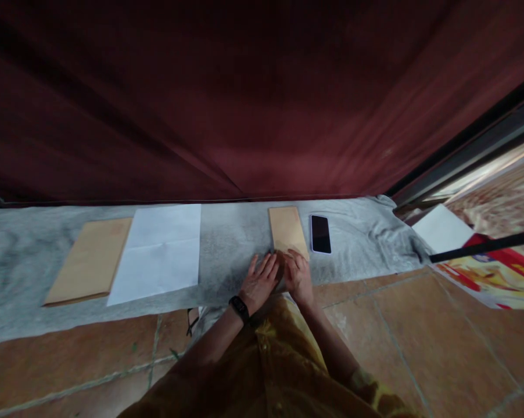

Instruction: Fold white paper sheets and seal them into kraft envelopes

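Observation:
A narrow brown envelope (pixel 289 225) lies lengthwise in front of me on a grey cloth. My left hand (pixel 259 283), with a dark watch on its wrist, rests flat with fingers apart at the envelope's near left corner. At its near right end my right hand (pixel 297 275) has its fingers curled and pinched on the paper. The near end between both hands is shaded and partly covered by the fingers. Just right of the envelope is a phone (pixel 320 234) with a dark screen and a pale case.
Left on the grey cloth (pixel 227 232) lie a white sheet (pixel 161 249) with fold creases and a stack of brown envelopes (pixel 92 258). A dark red curtain (pixel 262 128) hangs behind. At right, a dark bar (pixel 484 247) crosses a colourful printed bag (pixel 497 276) by a white sheet (pixel 442 227).

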`<action>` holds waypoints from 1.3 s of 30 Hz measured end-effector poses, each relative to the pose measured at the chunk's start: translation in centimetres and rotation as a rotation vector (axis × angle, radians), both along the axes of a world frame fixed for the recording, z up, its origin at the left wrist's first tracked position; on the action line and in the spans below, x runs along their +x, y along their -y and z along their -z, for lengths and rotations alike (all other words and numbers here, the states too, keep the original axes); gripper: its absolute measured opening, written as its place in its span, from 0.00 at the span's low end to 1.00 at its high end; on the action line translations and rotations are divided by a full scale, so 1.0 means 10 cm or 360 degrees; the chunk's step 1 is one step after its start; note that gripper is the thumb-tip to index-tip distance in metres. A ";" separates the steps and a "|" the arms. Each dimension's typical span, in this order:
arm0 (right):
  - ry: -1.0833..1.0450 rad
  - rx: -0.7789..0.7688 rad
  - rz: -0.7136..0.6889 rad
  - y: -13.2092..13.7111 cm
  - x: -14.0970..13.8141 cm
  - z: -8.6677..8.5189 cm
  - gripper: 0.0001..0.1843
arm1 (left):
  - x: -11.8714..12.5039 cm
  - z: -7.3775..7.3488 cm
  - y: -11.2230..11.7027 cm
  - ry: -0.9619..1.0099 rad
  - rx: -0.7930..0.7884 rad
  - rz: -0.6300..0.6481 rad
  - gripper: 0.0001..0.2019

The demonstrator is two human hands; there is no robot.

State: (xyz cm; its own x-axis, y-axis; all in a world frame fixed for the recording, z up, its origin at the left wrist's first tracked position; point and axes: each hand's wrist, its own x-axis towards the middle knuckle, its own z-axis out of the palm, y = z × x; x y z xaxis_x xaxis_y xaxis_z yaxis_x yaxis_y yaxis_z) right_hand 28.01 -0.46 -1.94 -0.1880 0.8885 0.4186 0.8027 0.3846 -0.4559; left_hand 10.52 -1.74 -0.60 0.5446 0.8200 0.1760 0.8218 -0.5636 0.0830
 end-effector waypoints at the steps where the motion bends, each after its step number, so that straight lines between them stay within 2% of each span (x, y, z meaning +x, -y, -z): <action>1: -0.0017 -0.0008 -0.0022 0.01 -0.02 0.00 0.22 | -0.07 0.00 0.01 0.0016 -0.0004 -0.0048 0.25; 7: -0.0059 -0.0074 -0.0196 0.13 -0.28 0.05 0.22 | -0.69 0.04 0.06 0.0082 0.0002 -0.0329 0.24; 12: -0.0049 -0.0119 -0.0321 0.21 -0.53 0.16 0.22 | -1.38 0.08 0.12 0.0212 0.0127 -0.0931 0.29; 15: -0.0018 -0.0146 -0.0350 0.22 -0.63 0.22 0.22 | -1.68 0.13 0.22 0.0260 0.0155 -0.1138 0.32; 17: 0.0011 -0.0155 -0.0334 0.22 -0.68 0.26 0.22 | -1.80 0.19 0.30 0.0252 0.0157 -0.1199 0.34; 22: 0.0108 -0.0148 -0.0280 0.24 -0.72 0.33 0.22 | -1.87 0.31 0.43 0.0161 0.0073 -0.1169 0.35; 29: 0.0178 -0.0113 -0.0271 0.27 -0.73 0.35 0.23 | -1.82 0.28 0.45 0.0054 0.0087 -0.1137 0.41; 39: 0.0202 -0.0079 -0.0267 0.28 -0.73 0.36 0.24 | -1.86 0.36 0.44 -0.0012 0.0085 -0.1049 0.30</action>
